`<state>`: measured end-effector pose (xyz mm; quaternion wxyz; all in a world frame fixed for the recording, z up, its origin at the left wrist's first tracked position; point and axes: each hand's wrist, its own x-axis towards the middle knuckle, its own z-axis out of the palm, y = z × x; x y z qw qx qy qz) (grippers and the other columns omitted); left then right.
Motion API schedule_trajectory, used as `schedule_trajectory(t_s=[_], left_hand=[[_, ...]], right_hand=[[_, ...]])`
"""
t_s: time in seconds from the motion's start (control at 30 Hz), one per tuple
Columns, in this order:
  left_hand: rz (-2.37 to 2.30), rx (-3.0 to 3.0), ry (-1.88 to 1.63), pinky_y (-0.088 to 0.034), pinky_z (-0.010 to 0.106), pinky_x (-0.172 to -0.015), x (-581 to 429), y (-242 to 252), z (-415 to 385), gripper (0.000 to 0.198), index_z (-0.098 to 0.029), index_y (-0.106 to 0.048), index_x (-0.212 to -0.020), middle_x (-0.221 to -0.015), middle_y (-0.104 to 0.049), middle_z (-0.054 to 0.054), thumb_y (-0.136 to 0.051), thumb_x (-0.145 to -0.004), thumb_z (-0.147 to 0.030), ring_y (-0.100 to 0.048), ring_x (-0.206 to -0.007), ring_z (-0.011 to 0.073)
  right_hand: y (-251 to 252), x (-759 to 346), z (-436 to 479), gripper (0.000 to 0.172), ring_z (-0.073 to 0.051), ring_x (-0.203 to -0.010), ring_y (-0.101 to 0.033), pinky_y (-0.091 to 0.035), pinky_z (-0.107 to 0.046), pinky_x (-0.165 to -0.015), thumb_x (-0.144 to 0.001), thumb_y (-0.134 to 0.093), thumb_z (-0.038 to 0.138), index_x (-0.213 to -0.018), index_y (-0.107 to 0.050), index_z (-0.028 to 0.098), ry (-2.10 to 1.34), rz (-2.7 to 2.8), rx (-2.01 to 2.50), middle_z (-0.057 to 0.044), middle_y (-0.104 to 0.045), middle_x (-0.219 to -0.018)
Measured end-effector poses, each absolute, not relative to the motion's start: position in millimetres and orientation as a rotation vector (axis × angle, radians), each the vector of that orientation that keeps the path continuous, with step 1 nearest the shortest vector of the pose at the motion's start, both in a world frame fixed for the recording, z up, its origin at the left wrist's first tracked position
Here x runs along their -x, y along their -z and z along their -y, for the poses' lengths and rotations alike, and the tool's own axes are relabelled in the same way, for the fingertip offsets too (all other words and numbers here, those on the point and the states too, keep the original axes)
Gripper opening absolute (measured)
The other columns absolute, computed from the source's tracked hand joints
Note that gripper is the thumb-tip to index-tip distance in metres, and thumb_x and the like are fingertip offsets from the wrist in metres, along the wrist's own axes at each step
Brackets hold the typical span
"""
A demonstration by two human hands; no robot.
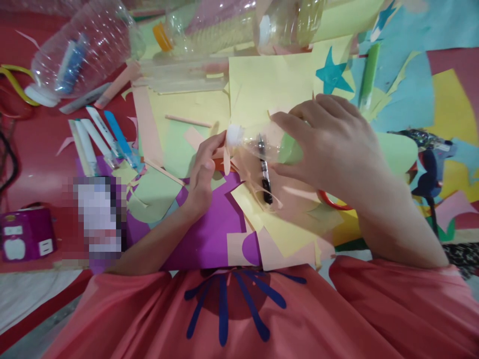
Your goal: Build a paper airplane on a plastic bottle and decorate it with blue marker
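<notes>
A clear plastic bottle [250, 139] with a white cap lies sideways between my hands, its cap end to the left. Green paper [290, 148] shows on its body. My right hand [325, 142] wraps over the body from above, thumb on the near side. At the cap, the bent fingers of my left hand [204, 172] hold the bottle's end; some fingertips are hidden. Below the bottle a black pen [265, 179] lies on the paper scraps. Partly under my right forearm is a red ring-shaped handle [335, 200].
More clear bottles [217, 30] lie along the back, one large bottle [90, 50] at the left holding something blue. Several markers [95, 137], a pixelated rectangular object [99, 214] and a purple box [28, 233] are left. A blue star [334, 74] and green marker [370, 75] lie right.
</notes>
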<state>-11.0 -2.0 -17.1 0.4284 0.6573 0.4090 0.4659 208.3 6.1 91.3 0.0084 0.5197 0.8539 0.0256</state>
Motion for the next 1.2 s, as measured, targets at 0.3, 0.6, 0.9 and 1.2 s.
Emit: schedule_trajectory(t_s=[0.3,0.6,0.9,1.2], left_hand=[[-0.969,-1.626,-1.189,-0.032,0.044,-0.113,11.4,23.7,2.0,0.054,-0.037,-0.048,-0.136,-0.14,-0.048,-0.001,-0.023,-0.095,-0.061,-0.041,-0.134,0.0251],[-0.843,-1.608,-1.131,-0.028,0.042,-0.117,11.7,18.6,2.4,0.057,-0.035,-0.044,-0.14,-0.145,-0.045,-0.002,-0.027,-0.094,-0.064,-0.035,-0.139,0.0268],[-0.771,-1.457,-1.193,-0.031,0.042,-0.118,5.5,18.4,5.0,0.056,-0.037,-0.042,-0.139,-0.149,-0.043,-0.003,-0.033,-0.092,-0.065,-0.034,-0.142,0.0244],[-1.06,-1.464,-1.522,-0.055,0.027,-0.084,6.5,7.3,-0.8,0.014,-0.026,-0.068,-0.101,-0.096,-0.07,-0.001,-0.061,-0.09,-0.031,-0.067,-0.093,0.0134]], right_hand=[[-90.9,-208.0,-7.5,0.046,-0.032,-0.1,-0.059,-0.047,-0.048,-0.088,-0.086,-0.052,0.043,-0.117,-0.056,0.01,-0.034,-2.622,-1.687,-0.013,-0.062,-0.098],[-88.5,-205.9,-8.3,0.045,-0.035,-0.103,-0.057,-0.045,-0.052,-0.088,-0.083,-0.06,0.042,-0.114,-0.056,0.01,0.03,-2.612,-1.782,-0.015,-0.06,-0.099],[-88.2,-198.9,-6.0,0.041,-0.034,-0.101,-0.059,-0.046,-0.05,-0.086,-0.084,-0.059,0.042,-0.108,-0.059,0.009,0.044,-2.575,-1.868,-0.016,-0.06,-0.093],[-89.0,-205.0,2.8,0.045,-0.033,-0.093,-0.062,-0.05,-0.05,-0.079,-0.086,-0.055,0.047,-0.111,-0.059,0.01,0.05,-2.843,-1.684,-0.014,-0.062,-0.09]])
